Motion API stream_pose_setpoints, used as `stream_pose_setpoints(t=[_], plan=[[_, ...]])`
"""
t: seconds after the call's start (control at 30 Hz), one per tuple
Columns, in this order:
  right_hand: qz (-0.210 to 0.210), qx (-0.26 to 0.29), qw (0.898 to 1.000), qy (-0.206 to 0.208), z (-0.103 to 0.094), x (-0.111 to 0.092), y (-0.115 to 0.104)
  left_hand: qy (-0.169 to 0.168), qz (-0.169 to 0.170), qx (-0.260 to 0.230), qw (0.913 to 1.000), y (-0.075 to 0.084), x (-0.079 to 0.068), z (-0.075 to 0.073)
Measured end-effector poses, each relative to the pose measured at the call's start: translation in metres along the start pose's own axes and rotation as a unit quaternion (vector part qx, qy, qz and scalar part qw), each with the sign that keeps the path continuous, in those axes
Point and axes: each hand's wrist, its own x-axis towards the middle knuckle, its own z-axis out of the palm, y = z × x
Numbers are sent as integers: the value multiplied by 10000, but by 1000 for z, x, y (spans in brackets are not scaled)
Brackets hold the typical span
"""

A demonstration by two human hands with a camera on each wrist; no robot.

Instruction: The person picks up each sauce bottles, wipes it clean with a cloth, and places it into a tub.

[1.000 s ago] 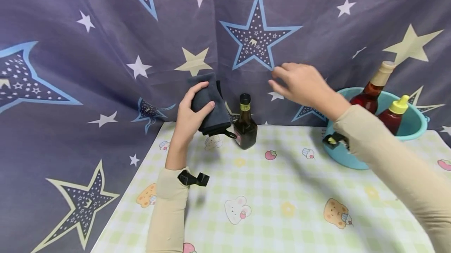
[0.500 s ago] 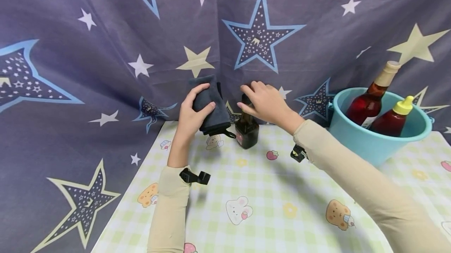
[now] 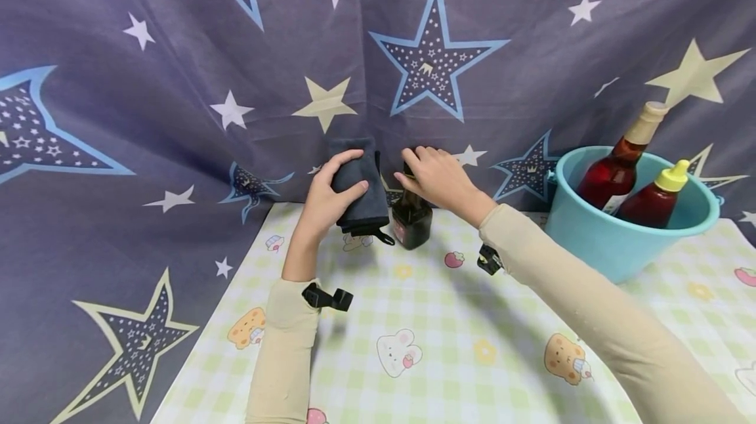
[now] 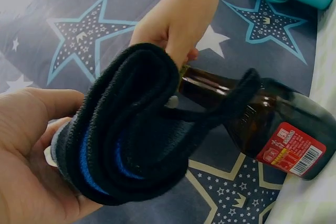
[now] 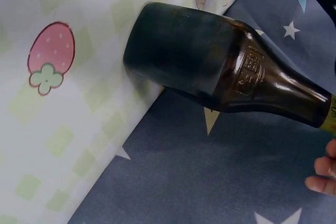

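My left hand (image 3: 319,207) grips a folded dark cloth (image 3: 365,191), thumb on its near face. A black loop hangs from its lower end, and blue edges show in the folds of the cloth (image 4: 142,129) in the left wrist view. Just right of it a dark brown square-shouldered glass bottle (image 3: 412,224) stands upright on the table. My right hand (image 3: 444,180) holds this bottle by the top of its neck, hiding most of the cap. A red label (image 4: 291,150) shows on one side. In the right wrist view, fingers (image 5: 324,174) lie beside the yellow neck band (image 5: 331,119).
At the right stands a light blue bucket (image 3: 608,240) holding a tall red-brown bottle (image 3: 611,178) and a red squeeze bottle (image 3: 652,204) with a yellow cap. A star-patterned curtain (image 3: 266,37) hangs right behind the table, which has a green checked cover (image 3: 449,319).
My right hand has come left from near the bucket to the bottle's neck and taken hold of it. My left hand has shifted slightly right and down, turning the cloth more upright.
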Motion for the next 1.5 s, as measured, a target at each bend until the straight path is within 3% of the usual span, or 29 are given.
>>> stream_pose_setpoints(t=[0.13, 0.4, 0.77, 1.07, 1.3, 1.5], plan=[[125, 244, 9996, -38, 0, 1, -1, -308, -142, 257, 9991, -3, 1, 0], [92, 482, 9986, -179, -5, -1, 1, -650, -17, 479, 9967, -5, 2, 2], [-3, 625, 9978, 240, -63, 5, 20, -711, -196, 574, 9956, -2, 4, 12], [276, 762, 9960, 390, -90, -25, 32, -974, -212, 707, 9925, -5, 2, 25], [249, 1011, 9936, 435, -89, -53, 31, -1204, -148, 691, 9902, -6, 1, 42], [463, 1113, 9921, 357, -85, -69, 30, -1392, -60, 624, 9883, -6, 1, 54]])
